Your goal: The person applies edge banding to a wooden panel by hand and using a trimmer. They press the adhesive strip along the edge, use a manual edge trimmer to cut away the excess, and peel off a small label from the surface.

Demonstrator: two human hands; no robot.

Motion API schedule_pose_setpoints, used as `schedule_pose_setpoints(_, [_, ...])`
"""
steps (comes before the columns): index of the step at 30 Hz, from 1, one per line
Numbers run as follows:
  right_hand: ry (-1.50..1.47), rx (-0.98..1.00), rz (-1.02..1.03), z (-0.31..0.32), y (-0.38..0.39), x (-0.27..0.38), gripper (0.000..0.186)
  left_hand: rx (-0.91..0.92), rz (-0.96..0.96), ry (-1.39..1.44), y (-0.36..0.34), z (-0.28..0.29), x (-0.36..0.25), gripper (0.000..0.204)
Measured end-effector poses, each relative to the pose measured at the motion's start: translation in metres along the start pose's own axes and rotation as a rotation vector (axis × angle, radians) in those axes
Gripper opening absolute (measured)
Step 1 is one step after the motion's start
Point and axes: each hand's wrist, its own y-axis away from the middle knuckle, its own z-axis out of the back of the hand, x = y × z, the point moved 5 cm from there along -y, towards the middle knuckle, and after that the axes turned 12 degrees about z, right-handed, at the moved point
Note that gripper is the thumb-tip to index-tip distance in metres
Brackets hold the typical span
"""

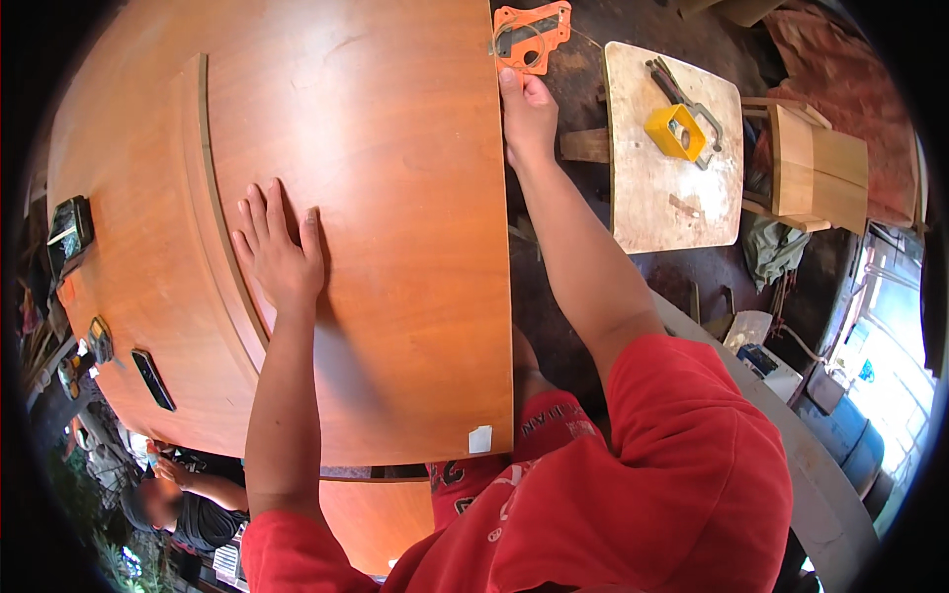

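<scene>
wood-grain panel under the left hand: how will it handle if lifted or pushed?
Likely heavy and awkward: the wood-grain panel dwarfs the left hand resting on it. Probably fairly stiff, since its broad face shows no obvious sag under that hand. Bare skin may slip a little, as the face has a glossy sheen.

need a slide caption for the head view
Left hand spread on a wood-grained panel, right hand holding an orange tool at its edge.

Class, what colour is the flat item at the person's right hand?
The flat item is mostly orange, with a dark area; best seen in the head view.
</scene>
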Motion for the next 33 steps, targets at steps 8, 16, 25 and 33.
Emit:
schedule_pose_setpoints(8, [-0.004, -0.039, -0.069, 0.018, 0.043, -0.002, 0.019, -0.009, 0.000, 0.006, 0.001, -0.003, 0.002, 0.058])
schedule_pose_setpoints(16, [-0.032, -0.040, -0.066, 0.030, 0.083, 0.005, 0.019, -0.008, 0.003, 0.004, 0.000, -0.006, 0.004, 0.059])
schedule_pose_setpoints(25, [-0.315, -0.056, -0.234, 0.031, 0.043, 0.005, 0.037, -0.029, 0.000, 0.028, 0.000, -0.005, 0.004, 0.058])
schedule_pose_setpoints(33, [-0.225, 0.032, -0.049, -0.016, -0.021, 0.043, 0.031, 0.008, 0.035, 0.017, -0.001, 0.001, 0.001, 0.054])
